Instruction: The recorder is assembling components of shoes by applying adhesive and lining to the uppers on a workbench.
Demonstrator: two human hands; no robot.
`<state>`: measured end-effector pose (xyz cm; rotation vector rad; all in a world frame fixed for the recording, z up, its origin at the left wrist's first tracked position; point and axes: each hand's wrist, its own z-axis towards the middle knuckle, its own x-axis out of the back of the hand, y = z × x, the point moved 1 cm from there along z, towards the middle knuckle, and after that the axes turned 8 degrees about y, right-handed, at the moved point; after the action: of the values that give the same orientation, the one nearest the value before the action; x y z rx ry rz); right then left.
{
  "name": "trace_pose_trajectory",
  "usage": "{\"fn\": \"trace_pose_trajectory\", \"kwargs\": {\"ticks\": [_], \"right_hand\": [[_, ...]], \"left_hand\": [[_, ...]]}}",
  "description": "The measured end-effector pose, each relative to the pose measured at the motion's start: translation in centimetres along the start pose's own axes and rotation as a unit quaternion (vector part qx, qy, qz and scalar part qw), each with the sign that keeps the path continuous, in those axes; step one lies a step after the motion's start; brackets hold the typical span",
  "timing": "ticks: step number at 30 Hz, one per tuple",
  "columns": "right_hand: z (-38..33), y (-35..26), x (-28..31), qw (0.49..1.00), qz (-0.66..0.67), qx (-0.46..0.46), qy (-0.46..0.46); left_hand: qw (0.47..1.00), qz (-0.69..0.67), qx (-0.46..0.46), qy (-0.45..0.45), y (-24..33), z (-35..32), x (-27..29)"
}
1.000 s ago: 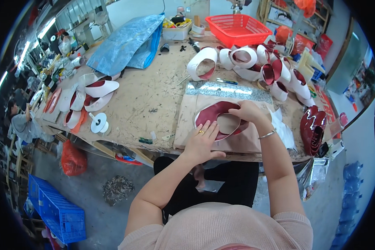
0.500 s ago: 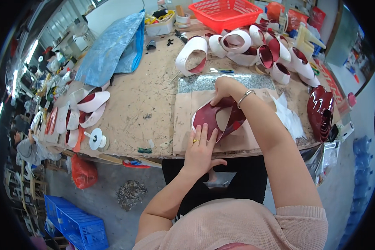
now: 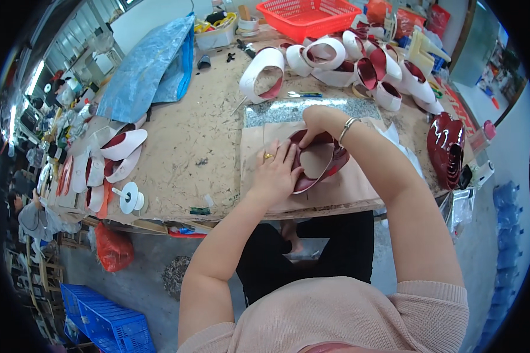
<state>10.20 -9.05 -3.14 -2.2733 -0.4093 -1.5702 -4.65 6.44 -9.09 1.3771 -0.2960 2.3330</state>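
A dark red shoe upper (image 3: 305, 185) lies on a brown sheet at the near side of the workbench, its opening facing up. My right hand (image 3: 319, 125), with a bangle at the wrist, reaches over its far edge; the thumb presses on the lining and the other fingers are bent out of sight. My left hand (image 3: 275, 176), wearing a gold ring, grips the left end of the upper, fingers lying over it close together. Just beyond my right hand is a speckled stone slab (image 3: 265, 115).
White uppers with red lining (image 3: 324, 54) are heaped at the back right, by a red plastic basket (image 3: 312, 23). Glossy dark red uppers (image 3: 446, 147) stack at the right. A blue sheet (image 3: 144, 67), more pale uppers (image 3: 123, 146) and a white spool (image 3: 131, 198) lie left.
My left hand has gone from lying flat on the upper to gripping its left end. The upper has turned and curved, so its opening shows rounder. The view has shifted slightly.
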Motion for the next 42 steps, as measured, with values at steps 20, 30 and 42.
{"fn": "trace_pose_trajectory", "kwargs": {"ticks": [20,30,42], "right_hand": [[3.2,1.8,0.8,0.990,-0.140,0.004,-0.003],[1.0,1.3,1.0,0.995,-0.086,-0.027,0.038],[-3.6,5.8,-1.6,0.909,0.385,0.053,0.149]], "left_hand": [[0.976,-0.131,0.130,-0.117,0.1,3.5,-0.5],[0.981,-0.057,0.149,-0.113,2.1,-2.2,3.1],[0.990,-0.034,0.136,0.016,2.8,-5.4,2.8]]}}
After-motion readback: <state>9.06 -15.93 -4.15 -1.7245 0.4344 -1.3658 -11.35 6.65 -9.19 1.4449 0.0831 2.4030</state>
